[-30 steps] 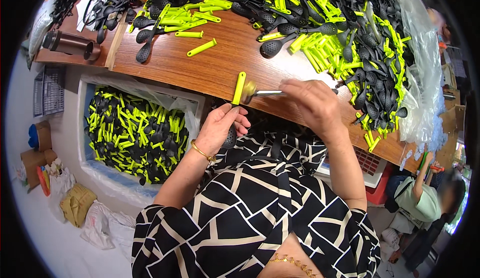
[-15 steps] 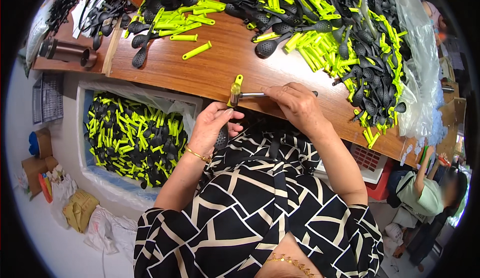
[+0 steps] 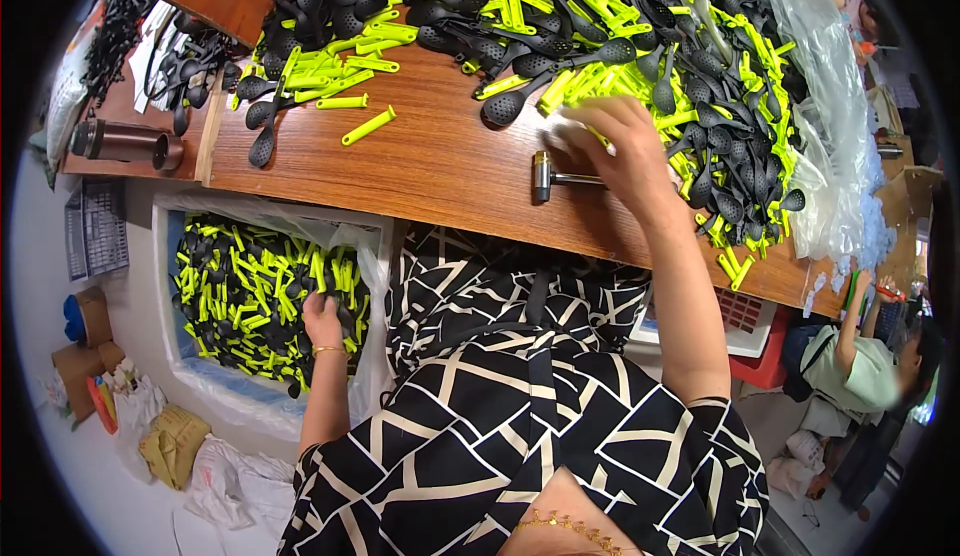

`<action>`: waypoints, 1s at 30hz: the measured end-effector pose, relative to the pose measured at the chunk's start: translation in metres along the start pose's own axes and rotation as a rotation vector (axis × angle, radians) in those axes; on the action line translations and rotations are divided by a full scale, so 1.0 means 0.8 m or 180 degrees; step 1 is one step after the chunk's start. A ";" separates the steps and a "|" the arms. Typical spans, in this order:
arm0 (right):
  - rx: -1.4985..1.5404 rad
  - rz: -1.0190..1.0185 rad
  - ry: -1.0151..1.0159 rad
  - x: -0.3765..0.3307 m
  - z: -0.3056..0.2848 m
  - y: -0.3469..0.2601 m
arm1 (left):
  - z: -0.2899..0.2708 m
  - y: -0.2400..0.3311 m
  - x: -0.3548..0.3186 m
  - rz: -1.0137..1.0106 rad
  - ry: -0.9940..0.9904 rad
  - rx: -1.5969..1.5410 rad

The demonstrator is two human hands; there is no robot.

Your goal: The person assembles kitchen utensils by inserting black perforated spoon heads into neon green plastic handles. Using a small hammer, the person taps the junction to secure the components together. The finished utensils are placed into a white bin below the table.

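My left hand (image 3: pixel 322 322) has its fingers curled low over a lined box (image 3: pixel 160 286) of black spoons with lime-green handles. A slotted spoon's green handle (image 3: pixel 318 268) rises from its fingertips; the rest of that spoon blends into the heap. My right hand (image 3: pixel 632 156) hovers over the tabletop, its fingers smeared by motion beside loose green handles (image 3: pixel 575 86). Just below them lies a small hammer (image 3: pixel 542 176) with a brass-and-black head; its shaft runs under my right hand.
Black slotted spoons (image 3: pixel 735 146) and green handles cover the back and right of the wooden table (image 3: pixel 430 171). One green handle (image 3: pixel 369 125) lies apart. A brown flask (image 3: pixel 125 143) lies at the left; clear plastic (image 3: pixel 835 156) drapes the right edge. Another person (image 3: pixel 850 366) sits far right.
My left hand went from the table edge down left to the box with the spoon. The hammer, gripped in my right hand before, now lies on the table; that hand moved towards the green handles.
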State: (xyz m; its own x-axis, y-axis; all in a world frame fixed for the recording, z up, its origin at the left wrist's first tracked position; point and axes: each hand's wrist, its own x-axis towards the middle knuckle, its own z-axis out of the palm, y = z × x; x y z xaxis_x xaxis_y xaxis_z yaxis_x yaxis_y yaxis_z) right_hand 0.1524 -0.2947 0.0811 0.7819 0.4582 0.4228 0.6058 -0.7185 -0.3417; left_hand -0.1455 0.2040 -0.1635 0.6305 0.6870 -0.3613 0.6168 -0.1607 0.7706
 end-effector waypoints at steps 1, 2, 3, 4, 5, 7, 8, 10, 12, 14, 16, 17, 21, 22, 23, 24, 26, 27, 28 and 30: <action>-0.0015 -0.0170 0.0154 0.015 0.022 0.000 | -0.016 -0.009 0.011 0.0024 0.0372 0.1334; -0.0152 -0.0186 0.0128 0.027 0.042 -0.004 | -0.031 -0.018 0.026 0.0103 0.0645 0.1063; -0.0423 -0.0179 0.0066 0.031 0.055 -0.005 | -0.008 0.035 0.015 0.0520 0.0753 0.1218; -0.0509 -0.0126 0.0092 0.032 0.070 -0.002 | 0.010 0.100 0.000 0.0806 0.0608 0.0342; -0.0541 -0.0114 0.0030 0.033 0.074 -0.003 | 0.029 0.170 -0.026 0.1298 0.0231 -0.0618; -0.0595 -0.0080 -0.0081 0.040 0.077 -0.004 | 0.062 0.282 -0.071 0.2182 -0.0128 -0.0590; -0.0444 -0.0025 -0.0170 0.037 0.075 -0.008 | 0.078 0.334 -0.093 0.2782 -0.0237 -0.0058; -0.0004 -0.0219 -0.0303 0.023 0.080 -0.016 | 0.122 0.396 -0.119 0.3357 -0.0823 -0.0032; 0.0424 -0.0436 -0.0193 0.019 0.073 -0.030 | 0.166 0.438 -0.133 0.3801 -0.0879 0.0570; 0.0834 -0.0203 -0.0051 0.021 0.069 -0.018 | 0.211 0.456 -0.128 0.4008 -0.0757 0.1021; 0.0668 0.0089 -0.0114 0.027 0.065 0.002 | 0.233 0.460 -0.117 0.3856 -0.0906 0.1260; 0.0576 -0.0041 0.0089 0.038 0.068 0.013 | 0.240 0.459 -0.109 0.3765 -0.1034 0.1376; -0.0161 -0.0379 0.0303 0.076 0.090 0.018 | 0.244 0.458 -0.101 0.3734 -0.1109 0.1247; -0.0447 -0.0432 0.0198 0.083 0.090 0.015 | 0.241 0.457 -0.099 0.3704 -0.1110 0.1182; -0.0455 -0.0420 0.0168 0.087 0.090 0.016 | 0.236 0.454 -0.098 0.3673 -0.1110 0.1117; -0.0481 -0.0406 0.0124 0.087 0.086 0.019 | 0.232 0.453 -0.098 0.3640 -0.1121 0.1032; -0.0183 -0.0073 -0.0010 0.083 0.077 0.023 | 0.217 0.454 -0.100 0.2858 -0.1472 0.0578; 0.0036 0.0018 -0.0049 0.077 0.072 0.025 | 0.210 0.455 -0.101 0.2450 -0.1636 0.0352; 0.0252 0.0114 -0.0086 0.071 0.067 0.029 | 0.206 0.455 -0.098 0.2518 -0.1684 0.0302; 0.0838 0.0450 -0.0240 0.065 0.055 0.037 | 0.207 0.453 -0.101 0.2471 -0.1741 0.0106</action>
State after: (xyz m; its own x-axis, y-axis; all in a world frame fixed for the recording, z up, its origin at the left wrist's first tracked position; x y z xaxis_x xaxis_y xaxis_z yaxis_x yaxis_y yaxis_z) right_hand 0.2176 -0.2689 0.0560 0.8639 0.4080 0.2954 0.4999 -0.6222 -0.6025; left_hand 0.1053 -0.0267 0.0581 0.9980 -0.0459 0.0431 -0.0594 -0.4589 0.8865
